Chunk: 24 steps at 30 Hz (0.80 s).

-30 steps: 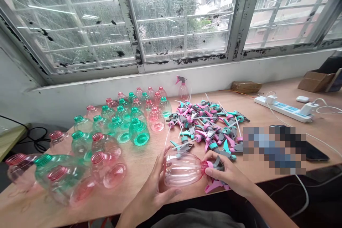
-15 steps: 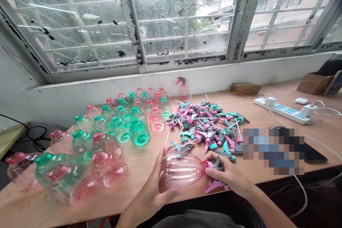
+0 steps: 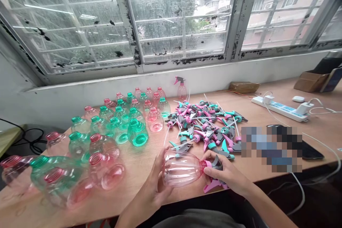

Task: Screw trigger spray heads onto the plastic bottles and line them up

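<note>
A clear pink spray bottle [image 3: 181, 169] lies on its side in the air above the table's front edge, its neck toward the right. Around its base and underside curls my left hand [image 3: 156, 178], closed on it. At the neck, my right hand [image 3: 223, 171] pinches the pink collar of a grey and pink trigger sprayer head [image 3: 207, 164], which sits against the bottle mouth. Whether the threads are fully engaged I cannot tell. Just beyond my hands spreads a heap of loose trigger sprayer heads [image 3: 205, 124] in pink, teal and grey, with white tubes.
Several open pink and green bottles [image 3: 138, 133] stand on the left of the table. A bottle with a sprayer [image 3: 182, 89] stands by the wall. To the right are a power strip [image 3: 280, 108] with cables, a phone [image 3: 311, 149] and a cardboard box [image 3: 311, 82].
The view has shifted slightly, so the table things appear a little further left. Both hands keep their hold on the bottle and sprayer head; my left thumb has drawn in a little.
</note>
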Available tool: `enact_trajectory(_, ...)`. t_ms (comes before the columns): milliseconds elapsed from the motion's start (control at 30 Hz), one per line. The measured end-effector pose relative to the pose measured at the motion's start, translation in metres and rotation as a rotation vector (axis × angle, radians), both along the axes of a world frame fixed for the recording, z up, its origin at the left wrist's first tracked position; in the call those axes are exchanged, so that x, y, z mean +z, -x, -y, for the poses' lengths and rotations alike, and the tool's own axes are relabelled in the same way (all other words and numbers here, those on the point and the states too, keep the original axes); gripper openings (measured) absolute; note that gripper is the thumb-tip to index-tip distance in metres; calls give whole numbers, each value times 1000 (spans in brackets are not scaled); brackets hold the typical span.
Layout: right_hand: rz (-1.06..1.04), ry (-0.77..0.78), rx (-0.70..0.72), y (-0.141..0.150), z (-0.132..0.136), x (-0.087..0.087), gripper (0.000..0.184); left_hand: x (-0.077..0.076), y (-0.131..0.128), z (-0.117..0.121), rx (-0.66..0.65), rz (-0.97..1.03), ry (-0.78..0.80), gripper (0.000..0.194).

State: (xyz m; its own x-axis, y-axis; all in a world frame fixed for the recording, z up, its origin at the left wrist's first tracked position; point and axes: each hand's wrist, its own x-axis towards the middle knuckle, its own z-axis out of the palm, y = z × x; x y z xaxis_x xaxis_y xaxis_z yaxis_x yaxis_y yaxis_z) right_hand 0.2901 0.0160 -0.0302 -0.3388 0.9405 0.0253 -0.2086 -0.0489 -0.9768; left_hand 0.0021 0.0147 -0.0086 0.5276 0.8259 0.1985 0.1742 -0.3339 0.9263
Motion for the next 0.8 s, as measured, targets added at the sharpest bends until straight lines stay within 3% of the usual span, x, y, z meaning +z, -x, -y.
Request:
enact_trajectory(167,-13,1,4,1,-1,2,37,-1,3,-1,-3,-44,85,104)
enact_trajectory(367,17,2,1,0,-1,2,36,4,2,0,-6,-44,80,93)
enact_trajectory(567,20,8,11,0,-1,3,36,0,1,-1,3,8,79,84)
enact_trajectory(800,21,8,-5,0,0,3,37,5,0,1,-6,-3,101,104)
